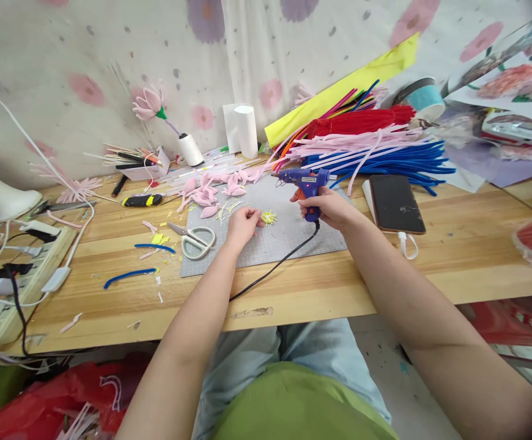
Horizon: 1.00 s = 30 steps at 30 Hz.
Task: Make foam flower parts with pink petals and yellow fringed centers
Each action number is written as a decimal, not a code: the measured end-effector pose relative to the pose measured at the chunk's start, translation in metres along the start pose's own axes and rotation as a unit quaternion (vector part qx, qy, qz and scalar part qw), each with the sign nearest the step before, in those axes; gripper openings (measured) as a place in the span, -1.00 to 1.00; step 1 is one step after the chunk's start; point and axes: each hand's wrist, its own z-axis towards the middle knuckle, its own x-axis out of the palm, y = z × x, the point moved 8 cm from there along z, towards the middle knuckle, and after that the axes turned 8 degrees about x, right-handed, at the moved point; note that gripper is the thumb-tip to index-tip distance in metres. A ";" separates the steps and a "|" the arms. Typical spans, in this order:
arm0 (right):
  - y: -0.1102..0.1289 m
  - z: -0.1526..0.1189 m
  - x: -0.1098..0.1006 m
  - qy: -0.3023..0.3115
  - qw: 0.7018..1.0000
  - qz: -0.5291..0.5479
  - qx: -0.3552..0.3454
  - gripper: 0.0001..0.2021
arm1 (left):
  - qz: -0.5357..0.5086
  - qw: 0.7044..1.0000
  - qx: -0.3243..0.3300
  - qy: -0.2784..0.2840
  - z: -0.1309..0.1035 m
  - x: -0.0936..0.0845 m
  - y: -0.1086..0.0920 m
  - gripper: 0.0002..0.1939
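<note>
My right hand is closed around the handle of a blue hot glue gun, its nozzle aimed left over the grey cutting mat. Between the fingertips of my left hand is a small yellow-and-white tuft of thin strands, just above the mat. More pale strands lie left of that hand. Behind them is a heap of pink fuzzy petals. Scissors with pale handles rest on the mat's left edge. From the glue gun a black cord runs down across the mat.
Red, pink and blue pipe cleaners are piled at the back right. A phone lies at the right, with a white cable. Blue stem pieces and scraps litter the left. A power strip sits far left; a pink flower stands behind.
</note>
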 end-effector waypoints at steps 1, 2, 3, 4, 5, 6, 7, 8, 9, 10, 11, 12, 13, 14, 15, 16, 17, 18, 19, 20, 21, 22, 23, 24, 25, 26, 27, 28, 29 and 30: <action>-0.001 0.001 0.000 0.000 1.000 0.014 0.001 -0.83 | 0.005 1.000 -0.003 -0.001 0.001 -0.001 0.000 -0.90; -0.001 0.003 -0.001 -0.002 1.000 0.029 0.002 -0.84 | 0.010 1.000 -0.010 0.000 0.002 -0.002 0.000 -0.88; -0.001 0.004 -0.003 -0.006 0.999 0.042 0.003 -0.84 | 0.015 1.000 -0.019 0.001 0.003 -0.004 0.000 -0.87; 0.000 0.006 -0.006 -0.009 0.999 0.052 0.003 -0.84 | 0.019 0.999 -0.030 0.002 0.005 -0.005 0.001 -0.85; 0.001 0.006 -0.009 -0.010 0.998 0.055 0.003 -0.83 | 0.019 0.999 -0.038 0.002 0.006 -0.007 0.000 -0.84; 0.003 0.007 -0.014 -0.010 0.999 0.051 0.003 -0.82 | 0.013 0.999 -0.045 0.000 0.007 -0.009 0.000 -0.83; 0.005 0.006 -0.018 -0.014 0.999 0.036 0.000 -0.81 | 0.000 0.999 -0.048 -0.005 0.008 -0.011 -0.001 -0.83; 0.008 0.006 -0.025 -0.026 1.000 0.013 -0.007 -0.79 | -0.017 0.999 -0.050 -0.012 0.008 -0.012 -0.002 -0.83; 0.011 0.005 -0.032 -0.048 0.998 -0.020 -0.017 -0.77 | -0.038 0.998 -0.050 -0.019 0.007 -0.012 -0.003 -0.84; 0.014 0.003 -0.040 -0.079 0.995 -0.061 -0.028 -0.75 | -0.059 0.997 -0.048 -0.028 0.006 -0.011 -0.004 -0.86; 0.016 0.002 -0.046 -0.111 0.988 -0.105 -0.035 -0.73 | -0.078 0.995 -0.043 -0.037 0.005 -0.010 -0.005 -0.88; 0.016 0.001 -0.051 -0.138 0.979 -0.146 -0.038 -0.72 | -0.090 0.995 -0.033 -0.043 0.003 -0.008 -0.006 -0.89; 0.015 0.001 -0.053 -0.154 0.971 -0.179 -0.038 -0.71 | -0.095 0.994 -0.020 -0.046 0.001 -0.007 -0.007 -0.90; 0.013 0.001 -0.052 -0.158 0.966 -0.199 -0.037 -0.71 | -0.094 0.994 -0.006 -0.046 0.000 -0.005 -0.008 -0.90; 0.010 0.002 -0.049 -0.156 0.965 -0.205 -0.038 -0.71 | -0.091 0.995 0.006 -0.045 -0.001 -0.003 -0.008 -0.89; 0.008 0.004 -0.046 -0.152 0.967 -0.200 -0.041 -0.71 | -0.085 0.995 0.015 -0.044 -0.002 -0.002 -0.008 -0.88; 0.006 0.005 -0.041 -0.148 0.970 -0.187 -0.045 -0.71 | -0.080 0.995 0.023 -0.046 -0.003 -0.001 -0.008 -0.87; 0.004 0.007 -0.037 -0.147 0.974 -0.166 -0.046 -0.72 | -0.076 0.995 0.029 -0.050 -0.003 -0.001 -0.008 -0.87; 0.003 0.009 -0.031 -0.146 0.979 -0.137 -0.045 -0.72 | -0.074 0.995 0.035 -0.056 -0.004 -0.001 -0.008 -0.87; 0.001 0.010 -0.025 -0.143 0.984 -0.100 -0.043 -0.72 | -0.075 0.994 0.041 -0.062 -0.004 -0.001 -0.008 -0.87; -0.001 0.012 -0.018 -0.135 0.988 -0.055 -0.042 -0.71 | -0.078 0.994 0.047 -0.068 -0.005 -0.001 -0.008 -0.87; -0.002 0.014 -0.010 -0.120 0.992 -0.007 -0.042 -0.69 | -0.082 0.993 0.051 -0.074 -0.005 -0.001 -0.009 -0.87; -0.003 0.015 -0.001 -0.100 0.993 0.035 -0.043 -0.67 | -0.086 0.992 0.054 -0.081 -0.006 0.000 -0.010 -0.88; -0.004 0.016 0.008 -0.082 0.993 0.070 -0.045 -0.64 | -0.091 0.990 0.056 -0.089 -0.007 0.000 -0.011 -0.89; -0.005 0.017 0.016 -0.067 0.992 0.098 -0.046 -0.61 | -0.095 0.989 0.056 -0.099 -0.008 -0.001 -0.012 -0.89; -0.007 0.018 0.022 -0.058 0.990 0.118 -0.046 -0.58 | -0.099 0.987 0.055 -0.110 -0.009 -0.001 -0.012 -0.90; -0.010 0.019 0.028 -0.052 0.989 0.132 -0.043 -0.55 | -0.103 0.986 0.054 -0.121 -0.010 -0.001 -0.013 -0.90; -0.013 0.019 0.032 -0.048 0.988 0.141 -0.038 -0.52 | -0.107 0.984 0.055 -0.131 -0.010 -0.002 -0.013 -0.91; -0.017 0.020 0.036 -0.043 0.988 0.145 -0.031 -0.49 | -0.112 0.982 0.058 -0.139 -0.011 -0.002 -0.014 -0.91; -0.021 0.021 0.039 -0.040 0.989 0.143 -0.024 -0.48 | -0.116 0.980 0.063 -0.145 -0.011 -0.002 -0.014 -0.90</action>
